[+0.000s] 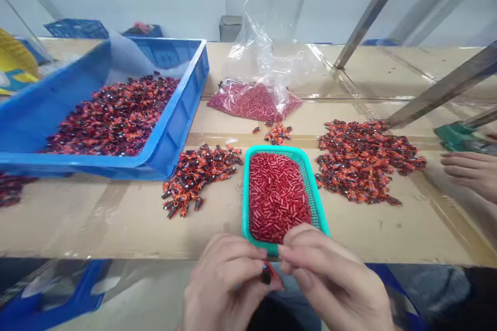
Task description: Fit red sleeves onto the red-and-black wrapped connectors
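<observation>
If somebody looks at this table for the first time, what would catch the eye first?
Probably the turquoise basket of small red pieces, mid-table at the near edge. Then the large blue crate on the left, heaped with dark-and-orange parts, and the clear plastic bag behind the basket.

I could see the person's left hand (227,282) and right hand (337,276), both bare and slim-fingered, with black clothing (275,316) showing between them.
</observation>
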Tool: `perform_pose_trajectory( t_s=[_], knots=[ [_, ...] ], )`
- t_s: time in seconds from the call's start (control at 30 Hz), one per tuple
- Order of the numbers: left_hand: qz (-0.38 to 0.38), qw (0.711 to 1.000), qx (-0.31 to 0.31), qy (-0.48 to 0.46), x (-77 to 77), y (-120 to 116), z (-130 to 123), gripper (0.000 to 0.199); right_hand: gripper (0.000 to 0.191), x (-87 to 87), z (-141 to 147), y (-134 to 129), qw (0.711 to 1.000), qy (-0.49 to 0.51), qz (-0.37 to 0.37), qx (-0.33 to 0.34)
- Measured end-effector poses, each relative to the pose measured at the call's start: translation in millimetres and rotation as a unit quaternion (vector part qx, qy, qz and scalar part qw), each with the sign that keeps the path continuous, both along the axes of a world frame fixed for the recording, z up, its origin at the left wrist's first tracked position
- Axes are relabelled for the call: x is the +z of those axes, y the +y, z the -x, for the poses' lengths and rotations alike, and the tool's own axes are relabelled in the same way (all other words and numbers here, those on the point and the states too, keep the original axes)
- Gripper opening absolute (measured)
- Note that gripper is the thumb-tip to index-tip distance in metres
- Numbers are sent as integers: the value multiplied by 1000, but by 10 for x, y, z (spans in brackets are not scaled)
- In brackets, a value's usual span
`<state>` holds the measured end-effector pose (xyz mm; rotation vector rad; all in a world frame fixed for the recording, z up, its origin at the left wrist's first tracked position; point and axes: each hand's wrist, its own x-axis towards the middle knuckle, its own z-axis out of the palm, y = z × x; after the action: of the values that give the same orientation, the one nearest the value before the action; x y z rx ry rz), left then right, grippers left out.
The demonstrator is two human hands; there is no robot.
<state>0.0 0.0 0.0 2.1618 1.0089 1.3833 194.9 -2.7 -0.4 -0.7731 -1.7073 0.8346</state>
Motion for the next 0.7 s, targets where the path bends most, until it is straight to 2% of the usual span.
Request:
perform_pose_trajectory(
  t_s=[0.13,0.3,0.5,0.7],
  knots=[
    [-17,1000,-17,-1,6,1,77,8,19,40,28,-56,999,-23,-36,-30],
    [-13,999,-22,-23,-47,-9,90,7,16,25,93,-61,997,-32,-52,-40],
    [0,998,-9,-55,-72,-74,32,11,17,69,88,-32,1000,-5,5,-3],
    [-14,999,0,-43,-18,-89,-6,14,42,-3,120,-112,996,65,65,3]
  ],
)
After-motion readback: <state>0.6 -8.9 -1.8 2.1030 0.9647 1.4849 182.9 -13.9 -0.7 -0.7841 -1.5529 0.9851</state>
